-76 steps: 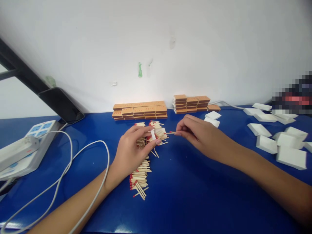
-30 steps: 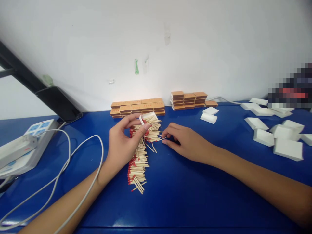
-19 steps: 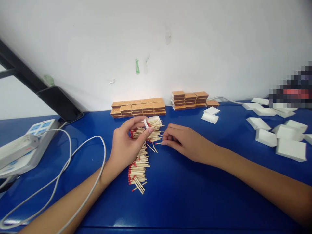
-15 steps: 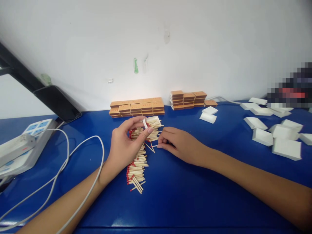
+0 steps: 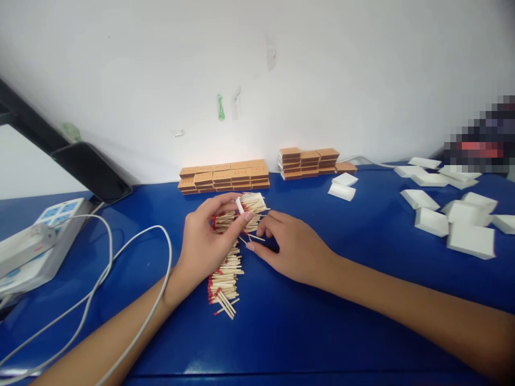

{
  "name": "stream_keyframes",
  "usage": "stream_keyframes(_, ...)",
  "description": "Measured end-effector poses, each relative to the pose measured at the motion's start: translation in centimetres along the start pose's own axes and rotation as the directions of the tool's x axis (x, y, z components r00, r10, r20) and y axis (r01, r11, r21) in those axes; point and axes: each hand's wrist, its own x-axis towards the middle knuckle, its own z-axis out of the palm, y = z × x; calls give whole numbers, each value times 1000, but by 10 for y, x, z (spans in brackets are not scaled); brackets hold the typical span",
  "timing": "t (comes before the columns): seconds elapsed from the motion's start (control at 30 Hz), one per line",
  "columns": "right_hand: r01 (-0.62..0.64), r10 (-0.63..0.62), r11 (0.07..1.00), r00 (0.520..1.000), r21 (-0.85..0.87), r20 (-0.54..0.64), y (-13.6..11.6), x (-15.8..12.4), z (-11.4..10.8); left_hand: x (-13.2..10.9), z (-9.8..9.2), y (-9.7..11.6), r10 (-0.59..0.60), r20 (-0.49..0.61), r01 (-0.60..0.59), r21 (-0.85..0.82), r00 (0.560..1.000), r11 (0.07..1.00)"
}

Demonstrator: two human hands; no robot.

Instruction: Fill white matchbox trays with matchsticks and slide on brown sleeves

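Observation:
My left hand (image 5: 205, 241) grips a small white matchbox tray (image 5: 250, 200) filled with matches, tilted above a long pile of red-tipped matches (image 5: 226, 268) on the blue table (image 5: 306, 321). Just to its right, my right hand (image 5: 287, 241) rests low on the table with its fingers curled around loose matches (image 5: 255, 237) at the pile's edge. The two hands nearly touch.
Stacks of orange matchbox sleeves (image 5: 225, 177) and a second stack (image 5: 309, 160) line the wall. Several white empty trays (image 5: 458, 217) lie at the right, two more (image 5: 341, 187) nearer the middle. At the left lie a white power strip (image 5: 36, 244), looping white cables (image 5: 132, 252) and a dark phone (image 5: 92, 171).
My right hand has slid left and down towards the pile, closing in on the loose matches. My left hand keeps the filled tray in the same place.

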Motion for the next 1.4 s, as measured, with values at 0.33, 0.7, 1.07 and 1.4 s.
stream_keyframes(0.33, 23, -22, 1000, 973, -3, 228, 12, 3, -22, -1, -1, 1, 2, -24, -1, 33, 1000, 999)
stream_keyframes(0.7, 100, -84, 994, 951, -40, 298, 31, 9, -34, -1, -3, 3, -3, -5, 4, 58, 1000, 998)
stream_keyframes(1.07, 145, -108, 986, 929, -78, 355, 38, 8, -38, 1, -4, 3, -1, 16, 0, 62, 1000, 998)
stream_keyframes(1.4, 94, -114, 992, 947, 81, 299, 45, 9, -69, 2, -5, -3, -35, 47, 31, 74, 998, 997)
